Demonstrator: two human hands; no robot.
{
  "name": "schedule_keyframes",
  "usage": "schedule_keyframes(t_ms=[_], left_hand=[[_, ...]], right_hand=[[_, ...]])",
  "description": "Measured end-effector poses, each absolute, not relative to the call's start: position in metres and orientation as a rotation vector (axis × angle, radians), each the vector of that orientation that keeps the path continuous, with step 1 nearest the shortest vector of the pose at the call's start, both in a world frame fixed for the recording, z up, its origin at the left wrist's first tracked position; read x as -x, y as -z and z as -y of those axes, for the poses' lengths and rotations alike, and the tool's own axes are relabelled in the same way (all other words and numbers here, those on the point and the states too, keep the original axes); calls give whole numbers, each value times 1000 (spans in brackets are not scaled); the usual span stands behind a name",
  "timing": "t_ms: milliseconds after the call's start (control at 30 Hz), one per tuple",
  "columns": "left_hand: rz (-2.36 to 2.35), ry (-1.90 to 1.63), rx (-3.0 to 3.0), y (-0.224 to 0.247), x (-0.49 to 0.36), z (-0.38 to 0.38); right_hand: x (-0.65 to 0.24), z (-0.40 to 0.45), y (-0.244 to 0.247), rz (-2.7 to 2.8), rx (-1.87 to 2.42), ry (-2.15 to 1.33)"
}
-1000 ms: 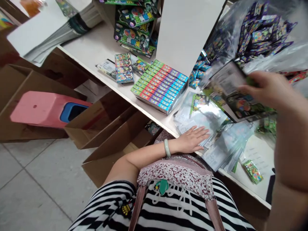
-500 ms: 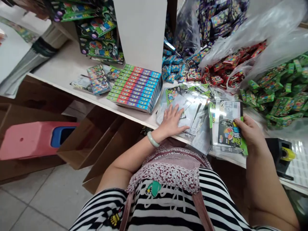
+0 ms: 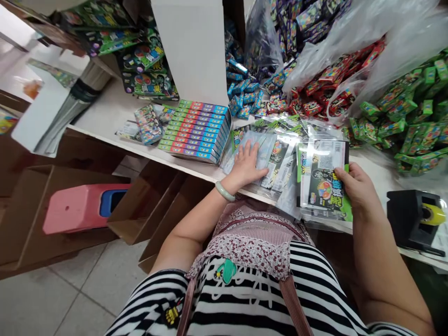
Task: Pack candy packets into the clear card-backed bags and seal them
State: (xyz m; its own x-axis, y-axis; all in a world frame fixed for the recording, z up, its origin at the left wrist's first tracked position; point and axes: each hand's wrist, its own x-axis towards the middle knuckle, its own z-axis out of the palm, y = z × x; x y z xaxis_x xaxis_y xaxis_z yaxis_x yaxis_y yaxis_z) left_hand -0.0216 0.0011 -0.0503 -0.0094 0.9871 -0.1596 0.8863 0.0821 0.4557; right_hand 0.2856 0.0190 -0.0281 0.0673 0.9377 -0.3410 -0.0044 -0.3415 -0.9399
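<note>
My left hand [image 3: 247, 165] lies with spread fingers on a spread pile of clear plastic bags with printed cards [image 3: 280, 156] at the table's front edge. In my right hand [image 3: 355, 186] are several such printed plastic bags [image 3: 325, 179], pinched at their right side between thumb and fingers. Left of the pile stands a display box of small candy boxes [image 3: 196, 128], in rows of green, red, purple and blue, its white lid [image 3: 192, 51] raised. Farther left lies a small wrapped block of candy boxes [image 3: 149, 123].
Behind the pile are loose blue boxes [image 3: 245, 95], purple boxes [image 3: 297, 28], red boxes [image 3: 322, 88] and green boxes [image 3: 392, 116] around plastic sacks. A black tape dispenser [image 3: 409, 219] stands right. Below left are a pink stool [image 3: 77, 207] and cardboard cartons [image 3: 140, 214].
The view has shifted slightly. The bags in my right hand have moved a little left and up, closer to the pile. My left hand stays spread on the pile.
</note>
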Motion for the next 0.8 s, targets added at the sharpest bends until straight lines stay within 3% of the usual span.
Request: schedule_keyframes(t_ms=[200,400,567,800], left_hand=[[-1930,-636,-2131,44,33,0],[-1972,-790,-2212,37,48,-7],[-1862,-1106,-2097,42,77,2],[-1575,-785,-2260,49,92,49]], right_hand=[[-260,-42,50,1142,1390,-1351],[-224,-65,77,1669,1464,-940],[-214,-53,72,2049,1514,-684],[-251,-40,43,1911,1431,-702]])
